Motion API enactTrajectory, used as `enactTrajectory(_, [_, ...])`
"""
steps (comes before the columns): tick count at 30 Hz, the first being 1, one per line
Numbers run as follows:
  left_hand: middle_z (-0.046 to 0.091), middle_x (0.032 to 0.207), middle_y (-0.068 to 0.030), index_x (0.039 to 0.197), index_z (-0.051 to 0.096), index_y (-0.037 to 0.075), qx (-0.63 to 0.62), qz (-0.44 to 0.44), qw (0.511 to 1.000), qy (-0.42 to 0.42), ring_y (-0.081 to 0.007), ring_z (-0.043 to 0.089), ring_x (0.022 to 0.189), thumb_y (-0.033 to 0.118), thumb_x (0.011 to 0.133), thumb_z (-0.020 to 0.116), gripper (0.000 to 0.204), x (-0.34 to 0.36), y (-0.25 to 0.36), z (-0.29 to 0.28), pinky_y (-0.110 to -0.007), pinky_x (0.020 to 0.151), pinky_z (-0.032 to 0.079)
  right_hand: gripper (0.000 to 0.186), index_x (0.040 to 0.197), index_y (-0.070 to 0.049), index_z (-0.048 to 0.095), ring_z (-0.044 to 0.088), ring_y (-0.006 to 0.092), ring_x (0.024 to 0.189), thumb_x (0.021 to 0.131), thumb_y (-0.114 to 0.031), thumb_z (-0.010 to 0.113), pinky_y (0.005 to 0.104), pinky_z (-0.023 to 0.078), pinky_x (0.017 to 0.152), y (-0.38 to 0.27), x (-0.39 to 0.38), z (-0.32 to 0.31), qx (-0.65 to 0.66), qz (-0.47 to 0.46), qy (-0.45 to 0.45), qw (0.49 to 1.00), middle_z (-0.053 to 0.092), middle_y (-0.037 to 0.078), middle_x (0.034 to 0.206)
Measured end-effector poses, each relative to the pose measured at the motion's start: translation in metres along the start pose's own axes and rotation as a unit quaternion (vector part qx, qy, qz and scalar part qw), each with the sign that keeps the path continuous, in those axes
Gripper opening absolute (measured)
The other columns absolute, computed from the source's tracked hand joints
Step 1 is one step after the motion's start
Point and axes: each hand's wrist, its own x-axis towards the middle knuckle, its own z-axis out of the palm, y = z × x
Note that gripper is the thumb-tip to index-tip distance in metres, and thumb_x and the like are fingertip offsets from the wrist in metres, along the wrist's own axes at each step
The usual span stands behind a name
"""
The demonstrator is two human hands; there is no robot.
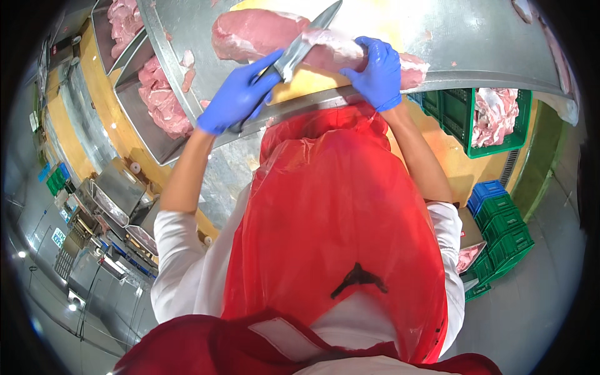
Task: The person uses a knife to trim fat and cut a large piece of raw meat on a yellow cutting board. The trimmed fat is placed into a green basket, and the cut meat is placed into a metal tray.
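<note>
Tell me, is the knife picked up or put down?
The knife is picked up: the left hand wraps around its dark handle, and the blade slants over the pink meat.

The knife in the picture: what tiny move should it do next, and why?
Maybe a short, gentle slide along the pale strip, away from the right grip. The left grip holds the knife by its dark handle, its blade is right beside that strip, and the right grip is on the same meat.

Pink meat pc (256,34) lies horiz., knife (296,55) slanted across.
</note>
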Motion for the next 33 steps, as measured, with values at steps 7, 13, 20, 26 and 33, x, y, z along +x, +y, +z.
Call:
enactTrajectory(7, [0.057, 0.07, 0.0001, 0.151, 0.044, 0.011, -0.039, 0.0, 0.999, 0.02, -0.0057, 0.047, 0.048, 0.021, 0.102, 0.057, 0.052, -0.001, -0.024, -0.021, -0.022, 0.044, 0.04, 0.074, 0.127, -0.008, 0.062, 0.063, 0.035, 0.108, 0.066, -0.042, 0.086, 0.0423, 0.05, 0.096, 0.027, 0.056, -0.007, -0.024, 0.006, -0.135, 0.991, 0.068, 0.015, 0.115])
enactTrajectory(13, [0.061, 0.073, -0.0011, 0.152, 0.043, 0.011, -0.147, 0.029, 0.979, 0.141, -0.0059, 0.049, 0.05, 0.022, 0.101, 0.057, 0.054, 0.012, -0.046, -0.026, -0.022, 0.046, 0.04, 0.071, 0.132, -0.008, 0.063, 0.066, 0.0295, 0.111, 0.082, -0.059, 0.073, 0.0373, 0.049, 0.1, 0.071, 0.143, 0.057, 0.035, 0.118, -0.293, 0.948, 0.071, 0.014, 0.119])
enactTrajectory(20, [0.059, 0.075, -0.0012, 0.153, 0.041, 0.011, -0.219, 0.007, 0.961, 0.169, -0.0055, 0.048, 0.048, 0.024, 0.1, 0.058, 0.057, 0.001, -0.053, -0.017, -0.021, 0.043, 0.039, 0.038, 0.1, -0.006, 0.074, 0.063, 0.0168, 0.083, 0.087, -0.041, 0.075, 0.0327, 0.051, 0.08, 0.056, 0.208, 0.066, 0.076, 0.095, -0.488, 0.864, 0.07, 0.005, 0.087])
enactTrajectory(26, [0.059, 0.075, -0.0018, 0.153, 0.041, 0.012, -0.228, -0.013, 0.964, 0.135, -0.006, 0.048, 0.048, 0.018, 0.102, 0.055, 0.053, 0.031, -0.04, -0.007, -0.022, 0.044, 0.04, 0.022, 0.094, -0.006, 0.073, 0.059, 0.0116, 0.069, 0.088, -0.027, 0.074, 0.0278, 0.049, 0.067, 0.06, 0.233, 0.081, 0.129, 0.093, -0.571, 0.805, 0.067, 0.002, 0.075])
enactTrajectory(33, [0.057, 0.071, -0.0022, 0.15, 0.046, 0.014, -0.073, -0.127, 0.985, 0.094, -0.0072, 0.049, 0.046, 0.019, 0.102, 0.053, 0.048, 0.038, 0.032, -0.03, -0.023, 0.043, 0.041, 0.021, 0.096, -0.004, 0.075, 0.061, 0.0123, 0.062, 0.086, -0.022, 0.072, 0.0277, 0.052, 0.058, 0.056, 0.255, 0.069, 0.09, 0.144, -0.622, 0.765, 0.069, 0.005, 0.074])
